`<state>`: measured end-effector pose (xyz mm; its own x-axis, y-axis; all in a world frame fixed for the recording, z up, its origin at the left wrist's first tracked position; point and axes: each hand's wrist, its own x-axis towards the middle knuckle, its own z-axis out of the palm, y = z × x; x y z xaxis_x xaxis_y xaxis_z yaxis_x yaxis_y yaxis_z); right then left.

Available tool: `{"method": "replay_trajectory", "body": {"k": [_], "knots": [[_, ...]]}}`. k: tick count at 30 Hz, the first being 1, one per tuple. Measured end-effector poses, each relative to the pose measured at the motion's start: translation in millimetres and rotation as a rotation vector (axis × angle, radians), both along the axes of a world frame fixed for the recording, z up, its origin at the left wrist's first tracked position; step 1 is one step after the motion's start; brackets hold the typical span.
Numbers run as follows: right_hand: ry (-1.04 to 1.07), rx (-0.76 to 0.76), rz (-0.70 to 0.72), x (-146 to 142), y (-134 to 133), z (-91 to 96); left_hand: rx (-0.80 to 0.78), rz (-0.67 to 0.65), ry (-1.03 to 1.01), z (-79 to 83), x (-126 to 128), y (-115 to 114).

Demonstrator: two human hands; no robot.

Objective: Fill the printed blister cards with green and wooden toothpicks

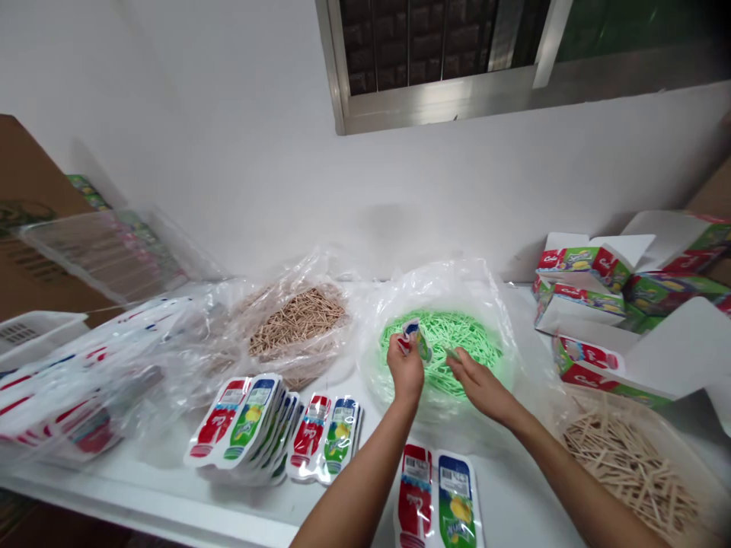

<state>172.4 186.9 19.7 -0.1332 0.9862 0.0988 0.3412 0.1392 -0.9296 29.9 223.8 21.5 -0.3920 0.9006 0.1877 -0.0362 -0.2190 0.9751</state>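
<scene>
My left hand is closed around a bent printed packet in red, white, blue and green, held over the bag of green sticks. To its right, my right hand reaches over the same bag with its fingers pinched together. A small pale green end shows at its fingertips, apparently of green sticks; how many I cannot tell. Thin green sticks fill the open clear bag beneath both hands. Between my forearms, flat twin packets, with a red cola half and a green lemon half, lie on the white table.
Stacked twin packets and a smaller pile lie left. Behind them is a bag of brown sticks. Tan sticks lie right, below open printed boxes. Plastic-wrapped packets and a cardboard box occupy the far left.
</scene>
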Motion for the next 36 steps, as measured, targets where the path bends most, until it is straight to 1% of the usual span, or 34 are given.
{"method": "replay_trajectory", "body": {"k": [3,4,5,7,9,13,17,21,24,27,30,36], "knots": [[-0.612,0.213,0.084,0,-12,14.7,0.007,0.000,0.070,7.8,-7,-14],[-0.777,0.272,0.110,-3,-15,19.2,0.010,-0.015,0.087,9.8,-6,-19],[-0.877,0.303,0.132,-6,-18,23.5,0.013,-0.035,0.101,11.2,-6,-23],[-0.963,0.302,0.177,-8,-22,31.4,0.017,-0.088,0.118,12.5,-6,-29],[-0.952,0.246,0.221,-3,-24,39.6,0.015,-0.151,0.130,12.2,-13,-36],[-0.784,0.108,0.306,14,-29,60.1,0.003,-0.266,0.161,10.8,-39,-57],[-0.659,0.052,0.397,13,-38,79.4,0.017,-0.361,0.359,13.8,-59,-85],[-0.612,0.019,0.457,1,-47,86.8,0.106,-0.390,0.546,17.9,-67,-103],[-0.622,0.014,0.482,-4,-49,87.6,0.152,-0.387,0.659,18.6,-70,-107],[-0.645,0.021,0.498,-5,-51,89.4,0.162,-0.380,0.716,17.8,-74,-110],[-0.728,0.024,0.531,-6,-53,92.4,0.188,-0.387,0.760,16.5,-77,-112],[-0.887,0.007,0.612,-10,-55,96.0,0.368,-0.417,0.869,10.8,-81,-113]]}}
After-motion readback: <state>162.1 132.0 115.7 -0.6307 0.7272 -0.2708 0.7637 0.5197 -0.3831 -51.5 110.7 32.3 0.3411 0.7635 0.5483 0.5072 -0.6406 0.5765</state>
